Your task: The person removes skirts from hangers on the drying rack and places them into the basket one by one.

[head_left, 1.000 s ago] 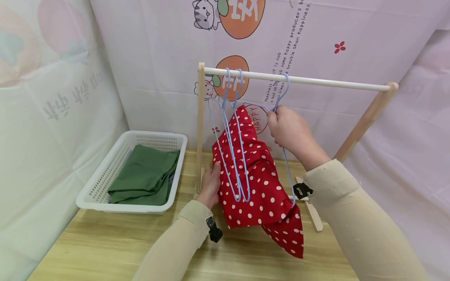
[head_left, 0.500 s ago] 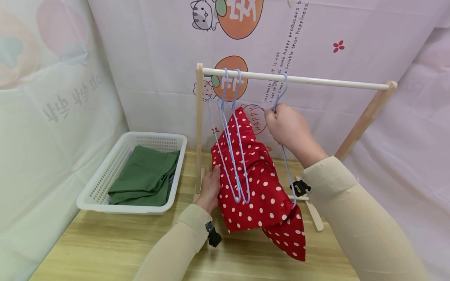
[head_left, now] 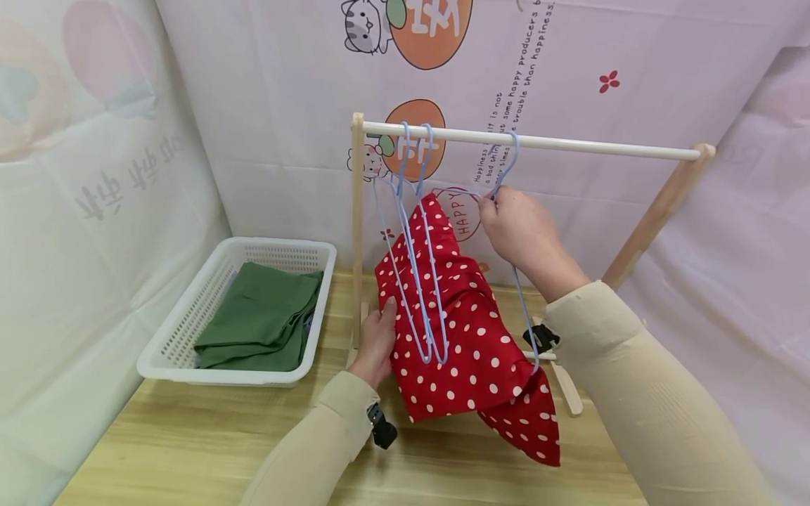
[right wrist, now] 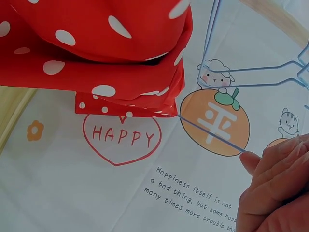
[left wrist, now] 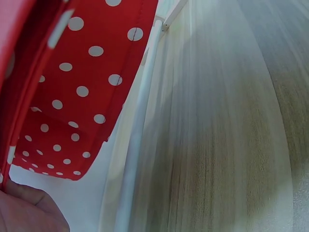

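A red cloth with white polka dots (head_left: 468, 344) is draped over a light blue wire hanger (head_left: 522, 302), whose hook loops over the rack's white rod. My right hand (head_left: 524, 228) grips this hanger at its neck, just below the hook. At the cloth's left edge, my left hand (head_left: 376, 344) pinches the fabric, thumb in front and the other fingers hidden behind. In the left wrist view the thumb (left wrist: 36, 205) lies under the dotted fabric. The right wrist view shows the hanger's arm running from my right fingers into the folds.
Two more blue hangers (head_left: 436, 295) hang from the white rod (head_left: 588, 147), overlapping the red cloth in the head view. Wooden posts (head_left: 358, 232) hold up the rack. A white perforated basket (head_left: 158, 365) with folded green cloth (head_left: 256, 316) stands at left on the wooden table (head_left: 190, 450).
The lower corner of the red cloth and the held hanger's bottom end have swung slightly right. My left hand has shifted a little left and down with the cloth's edge; my right hand keeps its grip.
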`<state>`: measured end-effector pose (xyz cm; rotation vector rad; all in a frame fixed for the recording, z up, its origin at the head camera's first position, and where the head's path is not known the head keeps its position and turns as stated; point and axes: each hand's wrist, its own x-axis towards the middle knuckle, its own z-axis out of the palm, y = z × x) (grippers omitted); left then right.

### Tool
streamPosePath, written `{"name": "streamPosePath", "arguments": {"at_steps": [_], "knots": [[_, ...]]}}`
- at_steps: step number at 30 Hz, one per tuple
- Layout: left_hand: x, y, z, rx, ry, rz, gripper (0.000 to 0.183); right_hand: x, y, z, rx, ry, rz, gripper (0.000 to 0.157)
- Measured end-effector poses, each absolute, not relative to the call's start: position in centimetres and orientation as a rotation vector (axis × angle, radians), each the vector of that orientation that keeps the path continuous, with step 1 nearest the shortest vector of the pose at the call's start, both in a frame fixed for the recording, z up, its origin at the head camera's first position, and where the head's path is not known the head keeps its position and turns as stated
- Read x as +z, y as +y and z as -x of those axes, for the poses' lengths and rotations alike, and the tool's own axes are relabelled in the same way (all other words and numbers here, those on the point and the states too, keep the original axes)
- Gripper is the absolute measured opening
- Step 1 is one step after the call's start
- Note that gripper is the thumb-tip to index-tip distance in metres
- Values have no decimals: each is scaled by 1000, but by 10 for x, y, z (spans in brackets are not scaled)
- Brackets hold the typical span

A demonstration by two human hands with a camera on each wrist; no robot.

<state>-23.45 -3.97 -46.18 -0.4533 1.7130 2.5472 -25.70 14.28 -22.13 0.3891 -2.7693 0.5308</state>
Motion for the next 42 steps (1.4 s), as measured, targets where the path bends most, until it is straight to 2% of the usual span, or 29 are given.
{"name": "streamPosePath", "arguments": {"at_steps": [22, 42], "knots": [[-454, -40, 220, 2590, 1752, 477, 49, -221, 158, 256, 501, -2750, -340, 36], [-442, -45, 206, 2621, 1734, 468, 55, -218, 175, 258, 515, -2786, -299, 37]]}}
